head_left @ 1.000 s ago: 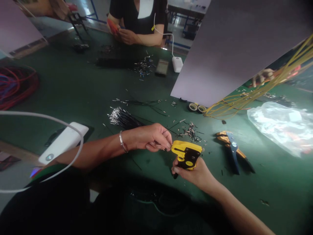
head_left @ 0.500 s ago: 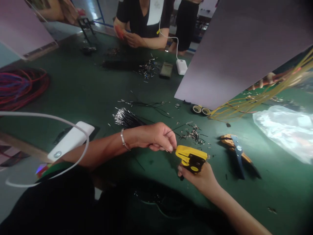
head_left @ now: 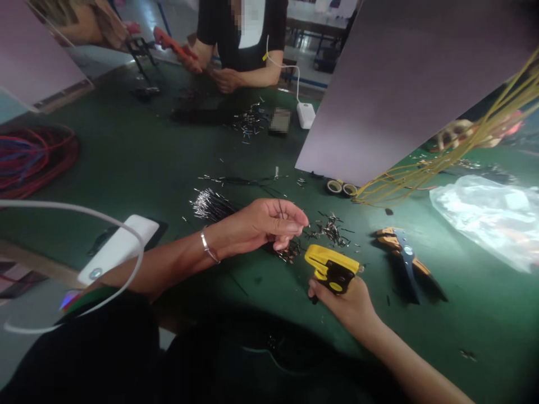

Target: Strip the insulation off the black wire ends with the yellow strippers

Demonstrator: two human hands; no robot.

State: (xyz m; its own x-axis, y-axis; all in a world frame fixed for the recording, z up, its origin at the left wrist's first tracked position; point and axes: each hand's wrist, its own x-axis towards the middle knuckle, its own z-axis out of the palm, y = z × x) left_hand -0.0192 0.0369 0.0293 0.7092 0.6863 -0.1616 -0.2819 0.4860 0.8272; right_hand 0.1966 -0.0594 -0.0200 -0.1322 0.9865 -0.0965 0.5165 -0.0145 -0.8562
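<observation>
While right hand (head_left: 347, 300) grips yellow stripper (head_left: 332, 268), left hand (head_left: 265, 224) pinches thin wire (head_left: 281, 210), bare table (head_left: 138, 163) beyond.

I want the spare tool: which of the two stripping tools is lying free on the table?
The orange and blue stripping tool, lying untouched right of the hands. The yellow stripping tool is gripped in the right hand.

A green table (head_left: 126, 151) carries a coil of red and blue cable (head_left: 33, 160) at the left edge, and a white power bank (head_left: 118, 247) with its white cord (head_left: 71, 209) lies nearer. A second stripper tool (head_left: 404, 261) — orange and blue — rests at the right, beside a clear plastic bag (head_left: 484, 219). Yellow wires (head_left: 442, 163) trail down past a grey board (head_left: 400, 84), with two tape rolls (head_left: 341, 187) at its foot. Across the table a person in black (head_left: 240, 33) works beside a white charger (head_left: 306, 114)
</observation>
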